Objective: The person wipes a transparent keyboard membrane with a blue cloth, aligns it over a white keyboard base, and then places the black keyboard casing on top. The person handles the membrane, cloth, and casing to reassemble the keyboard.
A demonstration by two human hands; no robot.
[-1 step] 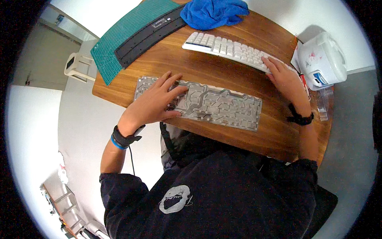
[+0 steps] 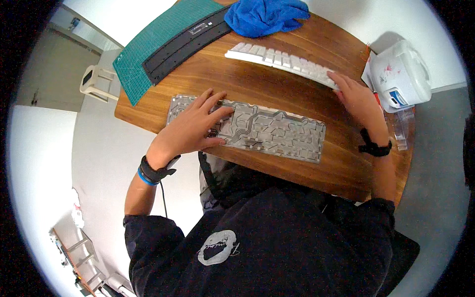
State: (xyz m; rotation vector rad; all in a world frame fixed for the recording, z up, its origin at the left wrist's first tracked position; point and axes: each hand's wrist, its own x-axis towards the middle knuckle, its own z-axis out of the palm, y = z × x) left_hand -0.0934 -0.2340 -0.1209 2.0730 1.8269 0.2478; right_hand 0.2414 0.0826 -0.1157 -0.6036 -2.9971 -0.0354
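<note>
A clear keyboard membrane with dark printed traces (image 2: pixel 277 131) lies along the near edge of the wooden table. My left hand (image 2: pixel 190 123) rests on its left part, fingers spread, covering some of the sheet. Beyond it, a white keyboard (image 2: pixel 284 63) is tilted, with its front edge raised toward me and its keys slightly blurred. At the keyboard's right end, my right hand (image 2: pixel 354 99) grips it, fingertips on the keys; the thumb is partly hidden.
A long black keyboard base (image 2: pixel 185 47) lies at the back left, partly over a green cutting mat (image 2: pixel 131 74). A crumpled blue cloth (image 2: pixel 267 19) sits at the back. On the right are a white rounded appliance (image 2: pixel 401 74) and clear plastic packaging (image 2: pixel 403 128).
The white keyboard has tipped, its front edge rising and its keys turning away from me. My right hand has shifted slightly with it. My left hand and the membrane have stayed put.
</note>
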